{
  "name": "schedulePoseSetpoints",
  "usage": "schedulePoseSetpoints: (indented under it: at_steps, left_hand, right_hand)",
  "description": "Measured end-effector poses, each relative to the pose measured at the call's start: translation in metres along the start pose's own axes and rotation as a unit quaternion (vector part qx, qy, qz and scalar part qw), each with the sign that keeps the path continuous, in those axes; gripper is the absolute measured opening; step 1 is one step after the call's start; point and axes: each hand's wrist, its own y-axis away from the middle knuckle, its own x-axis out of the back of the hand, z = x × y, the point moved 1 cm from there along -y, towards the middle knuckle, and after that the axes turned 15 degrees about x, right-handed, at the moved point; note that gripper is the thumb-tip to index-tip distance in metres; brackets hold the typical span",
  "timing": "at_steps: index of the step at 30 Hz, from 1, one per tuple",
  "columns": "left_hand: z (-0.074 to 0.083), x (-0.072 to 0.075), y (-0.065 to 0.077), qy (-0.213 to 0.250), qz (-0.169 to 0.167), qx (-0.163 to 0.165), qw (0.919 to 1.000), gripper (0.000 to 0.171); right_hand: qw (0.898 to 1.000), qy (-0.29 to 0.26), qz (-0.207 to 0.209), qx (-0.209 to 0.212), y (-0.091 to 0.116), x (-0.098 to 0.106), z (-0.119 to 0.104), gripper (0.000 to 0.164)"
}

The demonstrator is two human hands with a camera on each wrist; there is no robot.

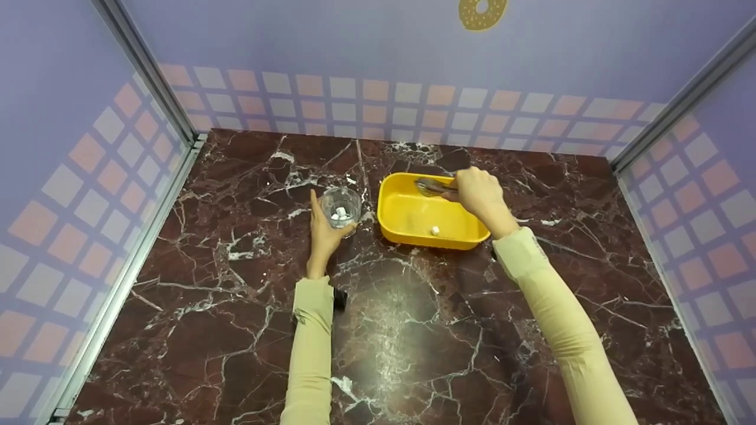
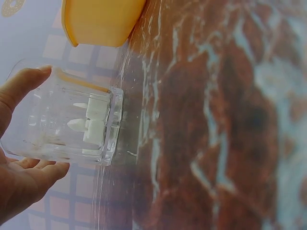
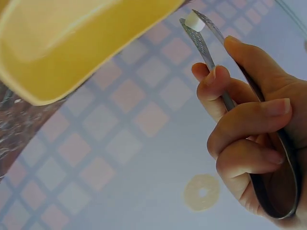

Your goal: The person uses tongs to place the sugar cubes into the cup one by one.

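My left hand (image 1: pixel 323 235) holds a clear cup (image 1: pixel 348 200) upright on the marble table, thumb on one side and fingers on the other. Several white cubes (image 2: pixel 97 115) lie in the bottom of that cup. My right hand (image 1: pixel 481 192) grips metal tongs (image 1: pixel 431 188) over the far right part of a yellow basin (image 1: pixel 407 203). Between the tong tips is a small white cube (image 3: pixel 194 21), plain to see in the right wrist view. Another white cube (image 1: pixel 435 231) lies on the basin floor near its front wall.
The basin stands just right of the cup on the dark red marble tabletop (image 1: pixel 248 330). A lilac wall with pink and white squares (image 1: pixel 375 100) rises behind, and similar panels (image 1: pixel 65 195) with metal rails close off both sides.
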Motion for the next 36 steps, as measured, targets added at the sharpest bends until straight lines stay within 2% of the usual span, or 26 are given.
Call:
schedulePoseSetpoints:
  at_steps: [7,14,18,24,36]
  left_hand:
    - [-0.001,-0.001,-0.001,0.008,0.003,-0.006,1.0,0.116]
    - [0.0,-0.001,-0.001,0.003,0.002,-0.003,1.0,0.116]
    - [0.0,0.0,-0.001,-0.002,0.002,-0.002,1.0,0.117]
    - [0.0,0.001,-0.001,-0.002,0.0,-0.003,1.0,0.116]
    - [-0.001,0.0,-0.001,-0.008,0.003,0.004,1.0,0.115]
  right_hand:
    - [0.999,-0.014,0.015,0.028,-0.018,0.013,-0.03,0.032]
    - [0.998,-0.026,0.015,0.047,-0.033,0.017,-0.061,0.034]
    - [0.998,-0.029,-0.002,0.063,-0.04,0.012,-0.078,0.034]
    - [0.996,-0.024,0.012,0.08,-0.045,-0.001,-0.096,0.032]
    - [0.996,-0.005,0.015,0.09,-0.05,-0.022,-0.111,0.033]
